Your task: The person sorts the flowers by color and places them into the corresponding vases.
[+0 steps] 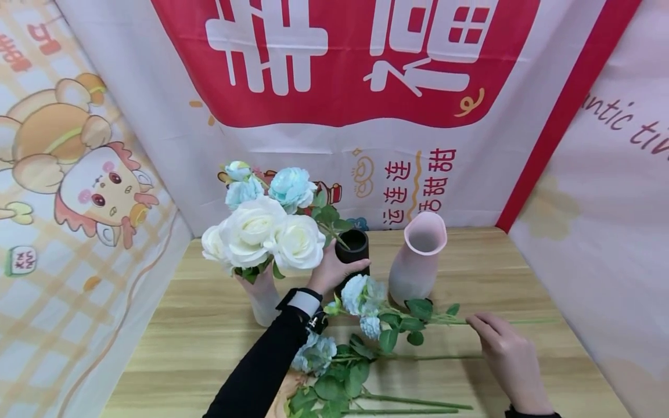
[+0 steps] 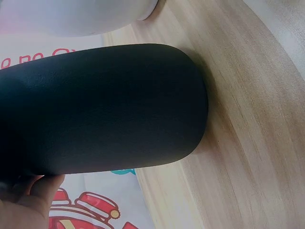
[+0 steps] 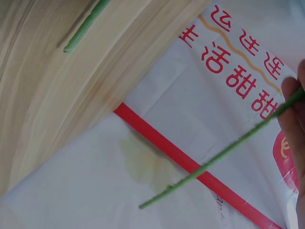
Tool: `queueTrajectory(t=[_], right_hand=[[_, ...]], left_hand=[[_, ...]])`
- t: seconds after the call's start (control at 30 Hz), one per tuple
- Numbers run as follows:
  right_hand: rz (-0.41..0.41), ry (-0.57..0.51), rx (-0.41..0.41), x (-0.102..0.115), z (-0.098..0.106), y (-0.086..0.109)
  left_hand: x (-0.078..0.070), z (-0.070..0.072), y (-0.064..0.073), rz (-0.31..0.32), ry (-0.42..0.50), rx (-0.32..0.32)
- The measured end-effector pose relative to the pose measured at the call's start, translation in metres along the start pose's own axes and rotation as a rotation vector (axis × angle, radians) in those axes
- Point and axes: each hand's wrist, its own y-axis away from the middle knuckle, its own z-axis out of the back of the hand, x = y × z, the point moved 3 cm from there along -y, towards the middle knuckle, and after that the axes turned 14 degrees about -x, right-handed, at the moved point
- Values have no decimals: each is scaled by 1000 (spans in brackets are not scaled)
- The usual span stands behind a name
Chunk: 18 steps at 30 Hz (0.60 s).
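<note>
My left hand grips a black cylindrical vase by its upper side, thumb across the front. In the left wrist view the black vase stands with its base at the wooden table. A leafy stem with a pale blue bloom leans at the vase's mouth. My right hand pinches the green stem of a pale blue flower spray, whose blooms point left toward the left wrist. The stem's bare end sticks out past the right fingers in the right wrist view.
A pink-and-white vase stands right of the black one. Another pale vase at left holds white roses. More blue flowers with green stems lie on the wooden table. Printed cloth walls enclose it.
</note>
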Motion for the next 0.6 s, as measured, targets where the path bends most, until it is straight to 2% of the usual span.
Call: queueTrajectory(t=[0.1, 0.23, 0.27, 0.33, 0.5, 0.6], right_hand=[[-11, 11, -22, 1, 4, 1], [16, 24, -87, 6, 3, -1], [26, 27, -116, 8, 4, -2], [43, 31, -181, 11, 4, -7], [44, 34, -294, 19, 8, -20], [34, 41, -328, 22, 11, -26]], left_hand=[[2, -3, 0, 16, 8, 4], [2, -1, -2, -31, -51, 2], [1, 0, -3, -47, -75, -5], [-1, 1, -3, -127, -117, -19], [-3, 3, 2, -228, -191, -44], [-3, 4, 3, -181, -183, -27]])
